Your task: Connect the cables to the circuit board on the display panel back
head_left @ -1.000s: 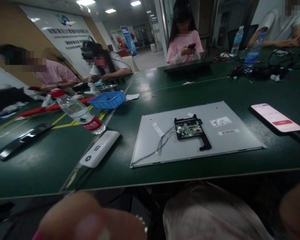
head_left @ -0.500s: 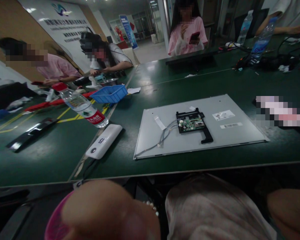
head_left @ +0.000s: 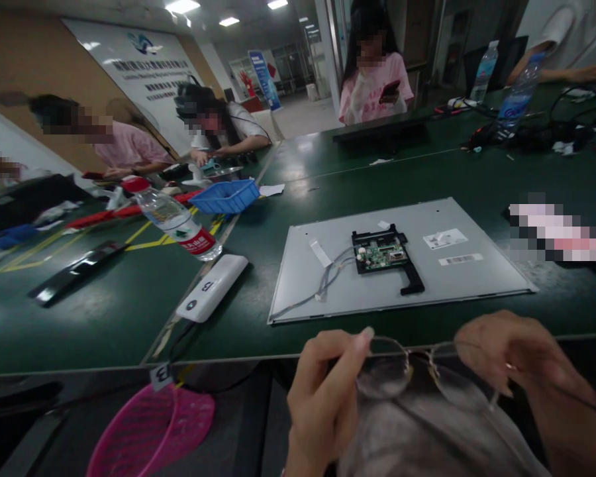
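My left hand (head_left: 328, 391) pinches one side of a pair of glasses (head_left: 420, 361) with thin metal rims. Closed around the other side is my right hand (head_left: 521, 361), a ring on one finger. The glasses are held over my lap, just in front of the table edge. Beyond them a flat grey panel (head_left: 308, 275) lies on the green table, with a black bracket (head_left: 411, 285) on top of it. A green circuit board (head_left: 381, 254) sits in the bracket, and grey cables run from it to the panel's left edge.
Left of the panel are a white power bank (head_left: 212, 288) with a cable, a red-capped water bottle (head_left: 179, 225) and a blue tray (head_left: 226, 199). A pink basket (head_left: 149, 424) is below the table edge. More bottles (head_left: 519, 99) and cables lie far right. Several people sit around.
Both hands have come into clear view with the glasses between them. Before, only a blurred hand or arm showed close up at the bottom. The camera view has shifted slightly.
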Motion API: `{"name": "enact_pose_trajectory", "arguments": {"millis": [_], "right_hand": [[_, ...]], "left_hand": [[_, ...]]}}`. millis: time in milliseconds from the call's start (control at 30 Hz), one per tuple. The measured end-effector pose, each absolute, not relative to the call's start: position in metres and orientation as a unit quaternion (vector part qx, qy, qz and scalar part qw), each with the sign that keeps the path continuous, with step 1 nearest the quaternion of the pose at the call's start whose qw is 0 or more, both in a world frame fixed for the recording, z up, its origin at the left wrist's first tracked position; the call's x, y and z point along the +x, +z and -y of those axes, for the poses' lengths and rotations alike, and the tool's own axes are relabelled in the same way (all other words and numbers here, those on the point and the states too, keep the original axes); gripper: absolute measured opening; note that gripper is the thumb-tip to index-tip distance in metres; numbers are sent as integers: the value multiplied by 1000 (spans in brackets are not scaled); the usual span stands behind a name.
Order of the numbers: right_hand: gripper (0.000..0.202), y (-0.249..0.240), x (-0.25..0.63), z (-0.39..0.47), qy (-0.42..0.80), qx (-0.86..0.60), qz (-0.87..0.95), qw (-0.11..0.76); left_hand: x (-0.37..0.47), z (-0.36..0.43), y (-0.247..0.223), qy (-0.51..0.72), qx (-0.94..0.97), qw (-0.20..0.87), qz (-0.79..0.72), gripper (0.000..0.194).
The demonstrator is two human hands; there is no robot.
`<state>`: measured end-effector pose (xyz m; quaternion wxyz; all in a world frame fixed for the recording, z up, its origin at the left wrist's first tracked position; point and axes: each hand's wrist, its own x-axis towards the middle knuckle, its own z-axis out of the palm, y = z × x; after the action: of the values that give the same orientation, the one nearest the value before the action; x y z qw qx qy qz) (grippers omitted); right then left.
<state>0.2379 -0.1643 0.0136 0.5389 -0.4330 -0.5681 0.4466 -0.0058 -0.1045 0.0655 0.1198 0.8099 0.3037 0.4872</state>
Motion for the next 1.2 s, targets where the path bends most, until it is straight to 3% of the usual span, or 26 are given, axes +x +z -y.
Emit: {"name": "enact_pose_trajectory", "arguments": {"millis": [67,167,267,400,533,633,733,800,867,1033,1200], "right_hand": [[45,20,232,144,473,-395,553,561],[38,26,226,131,450,-369,569,582],[36,31,217,125,437,-348,609,562],[32,43,197,113,440,-328,668,501],[18,59,191,99,459,-334,686,454],[26,69,209,84,448,-381,686,429],[28,75,242,61,358,-457,683,443],[28,75,265,41,284,-513,675,448],[30,72,284,20,232,-554,683,417],[30,51,309,-26,144,-587,733,314],[36,26,331,-46,79,-607,754,240]], "left_hand": [[-15,92,57,371,874,106,-295,56],[-25,77,55,239,912,219,-252,49],[-27,65,60,212,872,402,-180,42],[-19,58,54,142,776,601,-127,73],[-19,59,50,123,701,673,-200,52],[-37,44,64,165,740,563,-329,43],[-65,8,81,211,795,235,-518,32],[-83,-22,84,178,773,24,-609,28],[-98,-49,81,115,743,-92,-652,27],[-117,-91,58,-13,724,-168,-670,25],[-120,-101,47,-35,709,-171,-683,35]]}}
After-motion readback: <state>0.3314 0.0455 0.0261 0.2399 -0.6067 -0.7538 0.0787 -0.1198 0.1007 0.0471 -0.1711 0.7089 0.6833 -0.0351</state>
